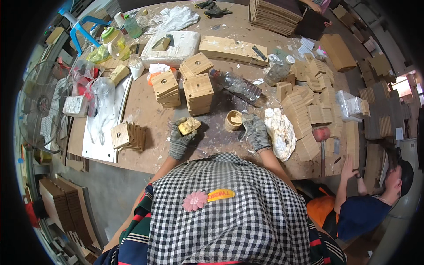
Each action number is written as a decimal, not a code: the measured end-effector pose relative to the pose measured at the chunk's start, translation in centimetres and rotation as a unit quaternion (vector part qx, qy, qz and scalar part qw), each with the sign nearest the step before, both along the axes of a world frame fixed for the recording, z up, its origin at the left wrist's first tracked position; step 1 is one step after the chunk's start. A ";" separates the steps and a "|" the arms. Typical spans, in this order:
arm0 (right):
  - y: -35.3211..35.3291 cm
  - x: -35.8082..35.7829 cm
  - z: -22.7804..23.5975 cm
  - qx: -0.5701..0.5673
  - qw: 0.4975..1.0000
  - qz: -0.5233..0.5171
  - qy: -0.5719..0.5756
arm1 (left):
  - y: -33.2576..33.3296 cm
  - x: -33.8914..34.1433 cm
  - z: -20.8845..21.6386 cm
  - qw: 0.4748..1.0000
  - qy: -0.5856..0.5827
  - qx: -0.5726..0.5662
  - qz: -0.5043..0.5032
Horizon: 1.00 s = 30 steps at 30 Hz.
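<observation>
My left hand [180, 134], in a grey knit glove, is closed round a yellow sponge [189, 126] with brownish stains. My right hand [257, 134], also gloved, reaches to a small round tub [229, 125] of tan paste. Its fingertips pinch a small flat light-coloured piece [236, 119] that dips into the tub; its exact kind is hard to make out. Beyond my hands stand two stacks of square wooden blocks with drilled holes, a left stack [166, 88] and a right stack [198, 88]. Farther left, a leaning row of similar blocks [126, 136] sits near the table edge.
A crumpled stained white cloth [280, 134] lies beside my right hand. A plastic bottle [238, 88] rests behind the tub. Many wooden pieces [304, 110] and a red-headed mallet [321, 134] are at right. A fan [43, 105] stands left; a co-worker [369, 207] is at lower right.
</observation>
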State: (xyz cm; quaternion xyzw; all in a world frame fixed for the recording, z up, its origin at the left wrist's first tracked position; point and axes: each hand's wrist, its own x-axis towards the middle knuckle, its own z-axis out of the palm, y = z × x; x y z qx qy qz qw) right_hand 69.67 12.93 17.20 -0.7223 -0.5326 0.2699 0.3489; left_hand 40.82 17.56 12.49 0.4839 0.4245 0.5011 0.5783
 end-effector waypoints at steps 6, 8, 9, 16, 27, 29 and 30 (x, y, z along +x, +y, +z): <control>0.1 0.0 0.5 0.002 1.000 -0.006 -0.017 | -1.1 1.2 4.1 0.976 -0.156 -0.150 -0.041; -0.2 0.4 1.6 0.013 0.999 -0.001 0.041 | -1.0 1.1 2.6 0.952 -0.240 -0.173 -0.075; -0.2 0.2 2.2 0.012 0.999 -0.005 0.041 | -0.8 1.0 2.1 0.952 -0.239 -0.175 -0.079; 0.5 -0.9 2.6 -0.043 0.990 0.012 -0.133 | -0.3 1.0 2.1 0.937 -0.269 -0.195 -0.111; 5.0 0.0 11.5 0.033 0.987 0.154 0.005 | -0.2 1.0 2.9 0.979 0.069 0.033 -0.190; 4.0 -0.3 11.3 0.055 0.982 0.084 -0.160 | -1.2 1.9 4.1 0.950 -0.228 -0.189 -0.093; 3.7 -0.6 10.5 0.001 0.969 0.077 -0.236 | -1.2 1.9 4.0 0.949 -0.230 -0.193 -0.094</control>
